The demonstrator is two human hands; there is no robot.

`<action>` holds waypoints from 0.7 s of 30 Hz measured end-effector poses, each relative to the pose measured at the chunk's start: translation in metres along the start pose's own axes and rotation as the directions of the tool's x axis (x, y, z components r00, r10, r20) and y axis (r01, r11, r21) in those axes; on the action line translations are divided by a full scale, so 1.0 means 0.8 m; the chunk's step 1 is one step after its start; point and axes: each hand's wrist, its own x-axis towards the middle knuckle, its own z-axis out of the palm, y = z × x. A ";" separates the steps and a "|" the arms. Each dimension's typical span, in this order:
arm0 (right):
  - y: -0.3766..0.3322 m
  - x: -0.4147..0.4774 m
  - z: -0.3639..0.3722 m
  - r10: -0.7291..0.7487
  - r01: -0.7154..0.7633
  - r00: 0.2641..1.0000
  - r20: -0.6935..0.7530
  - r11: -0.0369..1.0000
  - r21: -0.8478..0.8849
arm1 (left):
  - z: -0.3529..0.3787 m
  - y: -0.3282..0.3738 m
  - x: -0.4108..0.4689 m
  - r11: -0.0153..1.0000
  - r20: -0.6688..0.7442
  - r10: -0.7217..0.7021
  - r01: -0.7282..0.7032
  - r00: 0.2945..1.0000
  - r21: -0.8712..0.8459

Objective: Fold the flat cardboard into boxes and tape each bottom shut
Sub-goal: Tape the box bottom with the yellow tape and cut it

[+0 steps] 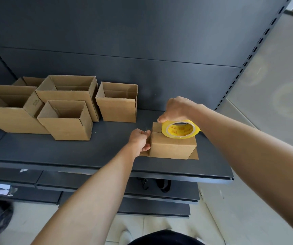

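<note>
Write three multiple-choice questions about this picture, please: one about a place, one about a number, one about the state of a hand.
1. Where is the tape roll?
A on the floor
B inside an open box
C on top of the closed box

2. How many open boxes stand at the left?
A two
B five
C nine

3. What does the right hand do?
A grips the tape roll
B hangs idle
C lifts a box

Key: 1 C, the roll rests on that box's top; 2 B, five open tops show; 3 A, its fingers curl over the roll's rim.
</note>
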 end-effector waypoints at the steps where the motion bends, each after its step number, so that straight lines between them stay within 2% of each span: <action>1: 0.000 0.001 0.000 0.001 -0.001 1.000 -0.001 1.000 0.002 | 0.001 0.000 0.000 1.000 -0.010 0.000 0.000 1.000 0.019; 4: 0.000 0.003 0.001 -0.003 0.003 1.000 -0.001 1.000 0.005 | 0.000 -0.009 -0.001 0.982 -0.077 -0.012 0.027 0.997 0.185; 6: 0.001 0.005 0.001 -0.006 0.006 1.000 0.000 1.000 0.010 | 0.000 -0.018 0.002 0.974 -0.103 0.006 0.018 0.995 0.226; 9: 0.001 0.008 0.001 -0.012 0.012 1.000 0.006 1.000 0.004 | -0.004 -0.001 -0.001 0.959 -0.083 0.235 -0.217 0.968 0.184; 10: 0.000 0.009 0.000 -0.013 0.013 1.000 0.007 1.000 -0.003 | -0.006 0.010 -0.006 0.940 -0.015 0.312 -0.307 0.950 0.148; 12: 0.000 0.010 -0.002 -0.015 0.015 1.000 0.008 1.000 -0.015 | -0.009 0.029 -0.017 0.924 0.241 0.347 -0.375 0.906 0.080; 14: 0.001 0.012 -0.003 -0.018 0.018 1.000 0.015 0.999 -0.027 | -0.010 0.034 -0.026 0.886 0.504 0.250 -0.405 0.827 0.225; 15: 0.002 0.013 -0.003 -0.018 0.019 1.000 0.018 0.999 -0.030 | -0.007 0.033 -0.030 0.842 0.579 0.182 -0.431 0.795 0.326; 17: 0.005 0.015 -0.002 -0.021 0.022 1.000 0.023 0.999 -0.035 | 0.000 0.025 -0.031 0.735 0.588 0.147 -0.486 0.795 0.473; 19: 0.007 0.017 -0.001 -0.035 0.036 0.999 0.021 0.999 -0.035 | 0.007 0.016 -0.026 0.637 0.548 0.213 -0.541 0.809 0.550; 21: 0.013 0.018 -0.003 -0.040 0.040 0.999 0.024 0.999 0.007 | 0.010 0.008 -0.017 0.575 0.529 0.306 -0.596 0.792 0.560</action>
